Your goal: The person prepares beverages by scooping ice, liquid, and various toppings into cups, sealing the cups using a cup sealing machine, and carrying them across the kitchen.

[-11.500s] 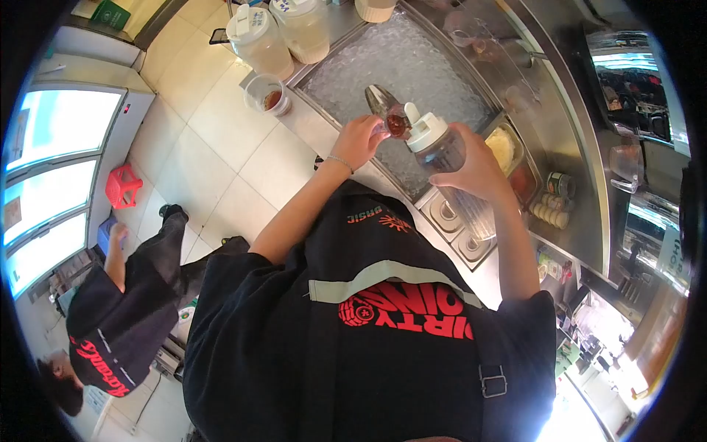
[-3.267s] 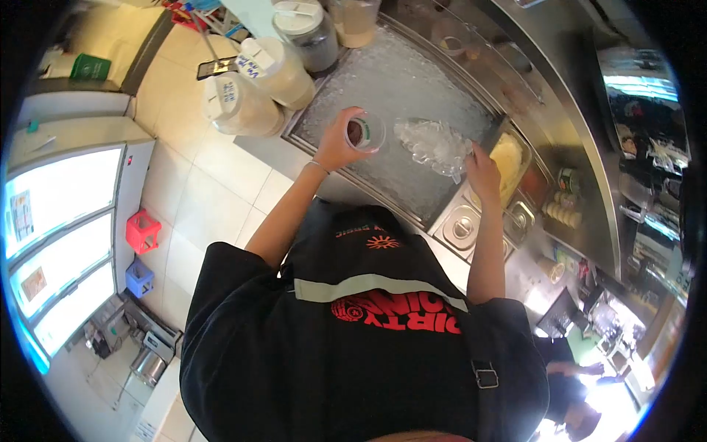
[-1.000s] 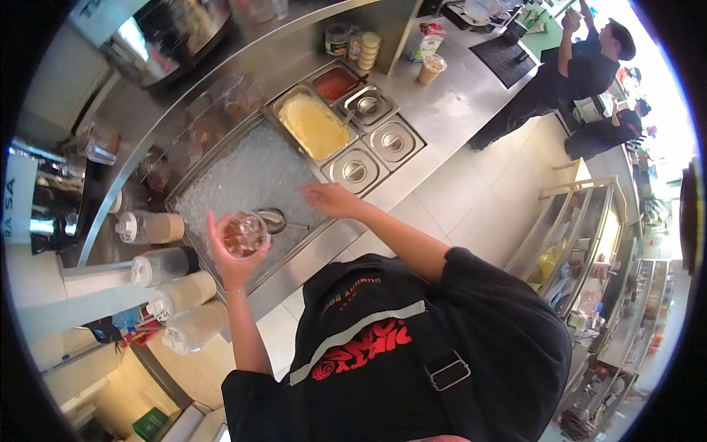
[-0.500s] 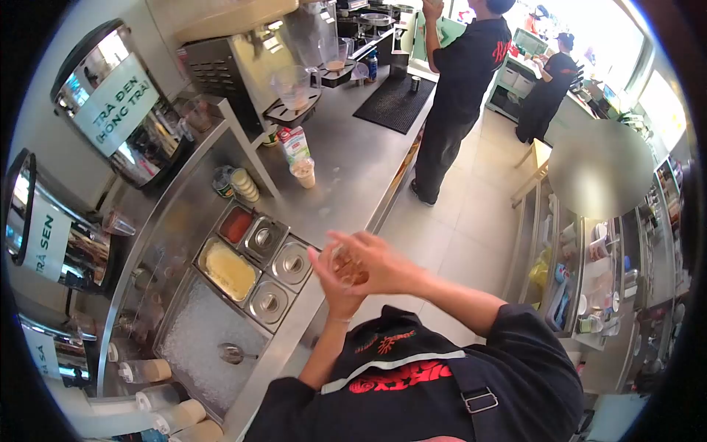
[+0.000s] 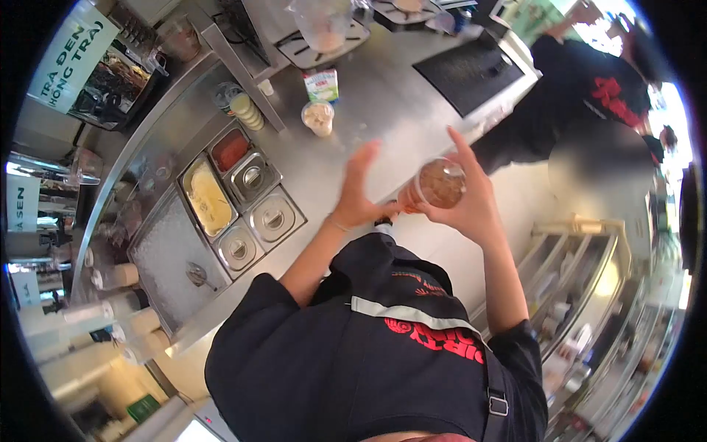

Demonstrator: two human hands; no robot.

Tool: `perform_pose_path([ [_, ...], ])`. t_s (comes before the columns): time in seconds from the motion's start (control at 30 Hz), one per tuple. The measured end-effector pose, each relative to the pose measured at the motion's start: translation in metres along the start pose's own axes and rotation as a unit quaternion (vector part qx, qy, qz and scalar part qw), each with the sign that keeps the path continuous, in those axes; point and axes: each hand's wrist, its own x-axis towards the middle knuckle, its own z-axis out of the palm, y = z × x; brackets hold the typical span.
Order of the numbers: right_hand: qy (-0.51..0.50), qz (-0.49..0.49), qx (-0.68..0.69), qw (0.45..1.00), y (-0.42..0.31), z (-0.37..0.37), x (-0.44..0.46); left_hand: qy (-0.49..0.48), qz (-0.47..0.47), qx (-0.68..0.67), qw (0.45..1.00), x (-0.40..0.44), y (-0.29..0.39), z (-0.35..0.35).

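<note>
Clear cup [image 5: 440, 184], one, brown contents: in the air beside the tabletop's [image 5: 372, 110] front edge. My right hand [image 5: 475, 200]: fingers curled round it. My left hand [image 5: 359, 193]: fingers spread, loosened from a two-handed clasp; thumb contact unclear. Consequence: the right apparently bears the weight. Scoop [image 5: 197, 274]: on ice [image 5: 158, 254].

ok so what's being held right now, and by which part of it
A clear cup, held around its side by the right hand. The left hand is open beside it; whether its thumb touches the cup is unclear.
</note>
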Motion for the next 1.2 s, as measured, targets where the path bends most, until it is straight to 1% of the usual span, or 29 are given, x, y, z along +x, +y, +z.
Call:
perform_pose_path([
  [0.03, 0.003, -0.038, 0.0, 0.999, 0.011, -0.011, 0.026, 0.039, -0.093, 0.093, 0.991, -0.003, -0.048, -0.002],
  [0.07, 0.005, -0.066, 0.003, 0.998, 0.022, -0.023, 0.046, 0.068, -0.15, 0.164, 0.973, 0.012, -0.082, -0.008],
  [0.1, -0.002, -0.05, 0.01, 0.999, 0.023, -0.04, 0.065, 0.095, -0.205, 0.233, 0.946, 0.025, -0.108, -0.015],
  [0.13, -0.004, -0.036, 0.016, 0.999, 0.024, -0.056, 0.09, 0.053, -0.266, 0.326, 0.906, 0.033, -0.129, -0.021],
  [0.17, 0.009, -0.062, 0.004, 0.998, 0.028, -0.075, 0.114, 0.009, -0.31, 0.406, 0.86, 0.049, -0.148, -0.022],
  [0.2, 0.031, -0.066, -0.01, 0.997, 0.034, -0.093, 0.136, -0.006, -0.297, 0.382, 0.875, 0.053, -0.175, -0.025],
  [0.27, 0.024, -0.068, 0.014, 0.997, 0.039, -0.146, 0.183, -0.059, -0.301, 0.377, 0.874, 0.068, -0.222, -0.023],
  [0.3, 0.044, -0.079, -0.036, 0.995, 0.038, -0.171, 0.205, -0.095, -0.316, 0.382, 0.863, 0.066, -0.24, -0.024],
  [0.33, 0.052, -0.083, -0.033, 0.995, 0.039, -0.196, 0.227, -0.122, -0.334, 0.385, 0.851, 0.063, -0.253, -0.024],
  [0.37, 0.067, -0.102, -0.08, 0.989, 0.045, -0.221, 0.255, -0.142, -0.351, 0.391, 0.839, 0.061, -0.263, -0.023],
  [0.4, 0.079, -0.118, -0.12, 0.983, 0.053, -0.243, 0.275, -0.157, -0.365, 0.396, 0.828, 0.058, -0.265, -0.02],
  [0.43, 0.087, -0.11, -0.146, 0.979, 0.065, -0.266, 0.301, -0.167, -0.382, 0.396, 0.818, 0.056, -0.265, -0.017],
  [0.47, 0.093, -0.104, -0.17, 0.976, 0.075, -0.292, 0.329, -0.173, -0.395, 0.398, 0.81, 0.063, -0.255, -0.013],
  [0.5, 0.11, -0.075, -0.19, 0.973, 0.084, -0.317, 0.357, -0.179, -0.407, 0.4, 0.801, 0.072, -0.245, -0.009],
  [0.57, 0.1, -0.075, -0.206, 0.97, 0.112, -0.368, 0.425, -0.207, -0.441, 0.399, 0.776, 0.093, -0.214, 0.009],
  [0.63, 0.129, -0.016, -0.302, 0.944, 0.109, -0.415, 0.477, -0.235, -0.452, 0.388, 0.768, 0.112, -0.178, 0.027],
  [0.67, 0.128, -0.024, -0.294, 0.947, 0.127, -0.431, 0.508, -0.236, -0.453, 0.384, 0.769, 0.128, -0.156, 0.038],
  [0.7, 0.159, -0.03, -0.288, 0.944, 0.146, -0.45, 0.538, -0.237, -0.454, 0.381, 0.77, 0.145, -0.135, 0.048],
  [0.73, 0.188, -0.034, -0.28, 0.941, 0.165, -0.464, 0.566, -0.265, -0.454, 0.375, 0.764, 0.163, -0.111, 0.061],
  [0.8, 0.19, -0.056, -0.27, 0.942, 0.196, -0.489, 0.614, -0.284, -0.466, 0.37, 0.752, 0.197, -0.061, 0.094],
  [0.87, 0.193, -0.082, -0.257, 0.943, 0.228, -0.508, 0.661, -0.298, -0.445, 0.357, 0.766, 0.239, -0.022, 0.125],
  [0.93, 0.219, -0.101, -0.208, 0.948, 0.27, -0.531, 0.712, -0.292, -0.451, 0.345, 0.769, 0.278, 0.003, 0.152],
  [0.97, 0.25, -0.175, -0.236, 0.923, 0.309, -0.538, 0.75, -0.3, -0.45, 0.329, 0.774, 0.298, 0.016, 0.165],
  [1.0, 0.247, -0.165, -0.24, 0.924, 0.319, -0.542, 0.767, -0.293, -0.455, 0.333, 0.772, 0.323, 0.03, 0.179],
  [1.07, 0.205, -0.138, -0.214, 0.945, 0.331, -0.542, 0.78, -0.254, -0.425, 0.313, 0.811, 0.376, 0.055, 0.197],
  [1.13, 0.192, -0.139, -0.225, 0.945, 0.341, -0.55, 0.787, -0.223, -0.363, 0.319, 0.847, 0.429, 0.072, 0.207],
  [1.2, 0.168, -0.129, -0.187, 0.959, 0.351, -0.545, 0.798, -0.214, -0.322, 0.356, 0.851, 0.494, 0.095, 0.212],
])
